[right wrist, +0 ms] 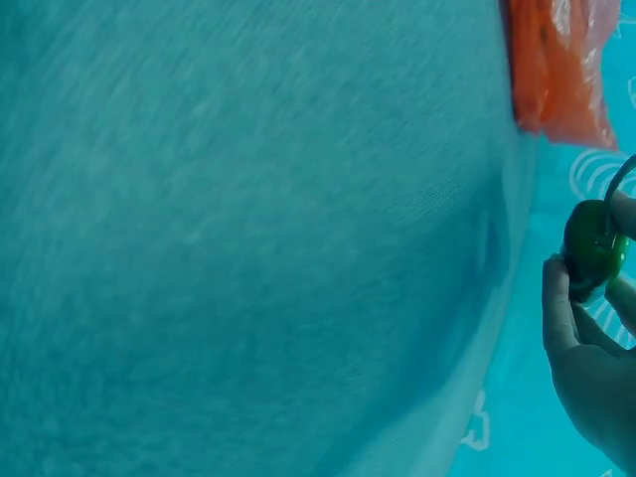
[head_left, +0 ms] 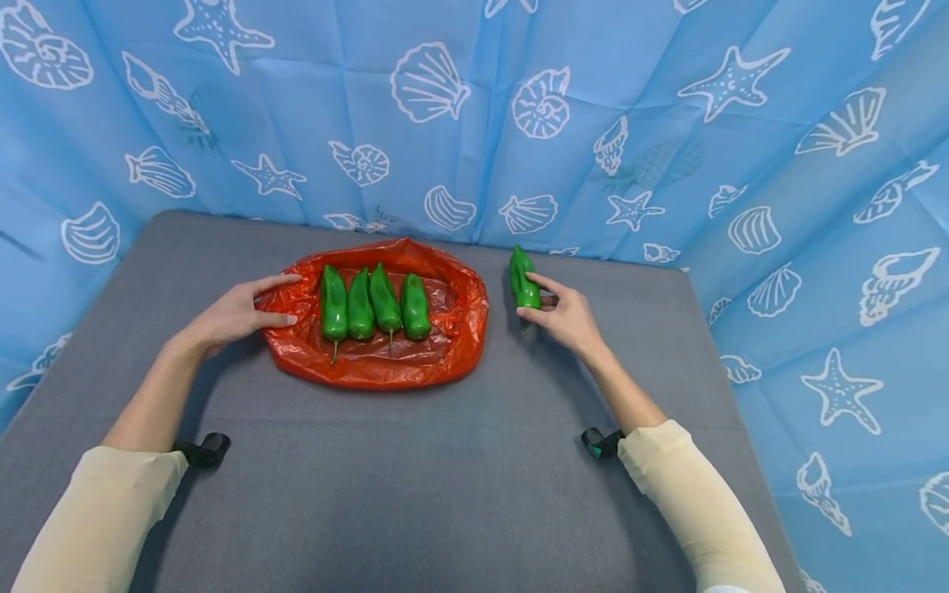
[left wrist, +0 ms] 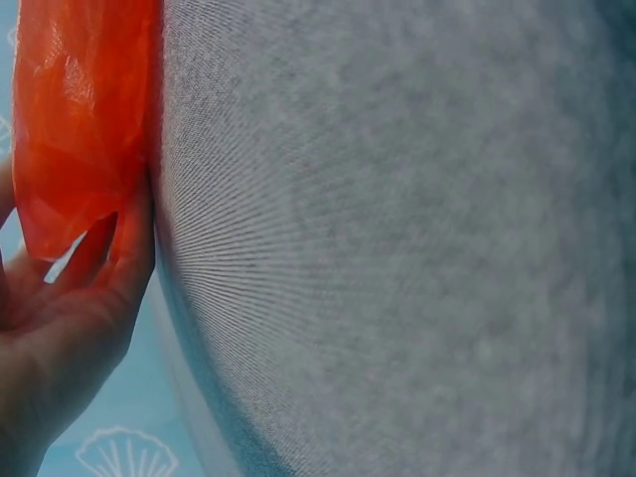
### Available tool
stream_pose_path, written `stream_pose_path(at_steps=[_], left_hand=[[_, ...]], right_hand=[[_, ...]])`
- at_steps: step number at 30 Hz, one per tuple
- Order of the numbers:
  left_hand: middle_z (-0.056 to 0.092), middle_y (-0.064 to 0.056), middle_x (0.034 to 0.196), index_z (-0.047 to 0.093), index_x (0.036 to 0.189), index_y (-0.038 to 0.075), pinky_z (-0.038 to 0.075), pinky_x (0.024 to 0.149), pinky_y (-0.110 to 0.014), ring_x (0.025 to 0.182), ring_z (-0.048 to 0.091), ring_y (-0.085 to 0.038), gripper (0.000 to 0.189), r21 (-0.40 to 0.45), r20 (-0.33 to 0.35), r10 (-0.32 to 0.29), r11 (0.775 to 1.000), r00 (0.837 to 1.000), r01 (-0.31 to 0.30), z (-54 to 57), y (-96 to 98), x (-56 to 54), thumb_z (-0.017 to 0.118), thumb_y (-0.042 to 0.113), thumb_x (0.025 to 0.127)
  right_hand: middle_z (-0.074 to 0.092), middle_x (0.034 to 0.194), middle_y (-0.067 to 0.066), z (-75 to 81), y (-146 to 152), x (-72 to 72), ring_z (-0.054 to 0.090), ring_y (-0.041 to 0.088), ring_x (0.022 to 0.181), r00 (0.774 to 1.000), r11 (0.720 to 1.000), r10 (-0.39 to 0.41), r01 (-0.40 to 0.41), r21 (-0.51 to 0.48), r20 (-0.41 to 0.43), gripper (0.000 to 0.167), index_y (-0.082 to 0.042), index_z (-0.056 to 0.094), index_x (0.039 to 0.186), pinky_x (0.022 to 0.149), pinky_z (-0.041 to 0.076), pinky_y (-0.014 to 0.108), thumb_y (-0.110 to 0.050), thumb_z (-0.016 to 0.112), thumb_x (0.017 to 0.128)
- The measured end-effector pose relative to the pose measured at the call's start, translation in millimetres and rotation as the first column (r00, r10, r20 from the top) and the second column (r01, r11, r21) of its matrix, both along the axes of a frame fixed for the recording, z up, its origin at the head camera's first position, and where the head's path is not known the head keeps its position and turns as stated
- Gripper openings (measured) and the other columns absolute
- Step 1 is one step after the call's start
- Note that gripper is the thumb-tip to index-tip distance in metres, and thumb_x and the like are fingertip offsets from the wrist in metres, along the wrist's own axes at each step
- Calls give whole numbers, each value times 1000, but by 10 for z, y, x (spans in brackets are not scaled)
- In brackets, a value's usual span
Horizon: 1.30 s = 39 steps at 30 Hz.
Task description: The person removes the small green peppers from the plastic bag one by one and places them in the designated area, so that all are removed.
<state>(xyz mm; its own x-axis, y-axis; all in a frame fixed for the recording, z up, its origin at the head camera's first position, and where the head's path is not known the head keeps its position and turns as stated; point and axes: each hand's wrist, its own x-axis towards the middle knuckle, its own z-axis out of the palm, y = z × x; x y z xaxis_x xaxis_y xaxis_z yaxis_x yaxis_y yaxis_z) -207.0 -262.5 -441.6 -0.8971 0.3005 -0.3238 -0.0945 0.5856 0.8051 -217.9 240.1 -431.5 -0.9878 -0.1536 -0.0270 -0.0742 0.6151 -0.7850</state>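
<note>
No readable text, label, brand, number or sign in any view.

We see a bag [head_left: 371, 380] of thin, crinkled plastic, glossy and partly see-through, its folds catching streaks of light. The peppers [head_left: 360, 306] inside it have smooth, shiny skins, and the pepper [head_left: 521, 268] outside it looks just as glossy. We find the surface [head_left: 400, 494] matt and clothlike, with a fine weave. The curtain [head_left: 482, 123] is smooth, lightly creased, cloth or plastic we cannot tell; the sleeves [head_left: 697, 502] look like soft, matt cloth.
</note>
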Motion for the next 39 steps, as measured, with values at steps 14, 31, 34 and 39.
stream_pose_path(at_steps=[14,31,34,39], left_hand=[[9,-27,162,29,157,15,18,114,-65,145,15,-49,76,23,-7,-22,1000,1000,22,-11,3,20,70,26,94],[8,-27,162,25,158,15,21,113,-66,144,16,-50,77,26,13,-27,999,1000,27,-24,-10,1,69,22,95],[6,-28,162,24,159,15,20,113,-66,145,15,-50,78,25,20,-30,999,999,30,-40,-8,-8,68,21,95],[4,-28,162,24,159,14,19,113,-66,145,14,-50,77,22,27,-26,999,999,26,-65,-16,-16,67,20,95]], right_hand=[[60,133,20,-199,200,-114,64,29,114,998,998,-62,63,-3,12,64,-19,51,147,87,56,44,-25,77,89],[63,127,19,-288,372,-215,62,28,112,994,992,-105,105,67,2,64,-20,51,146,79,52,33,-31,76,89],[63,126,19,-270,375,-226,61,29,112,995,993,-94,92,73,22,64,-19,51,147,82,52,36,-28,76,89],[60,130,19,-249,358,-246,60,31,114,996,994,-76,71,78,56,64,-18,48,149,86,52,43,-23,74,91]])
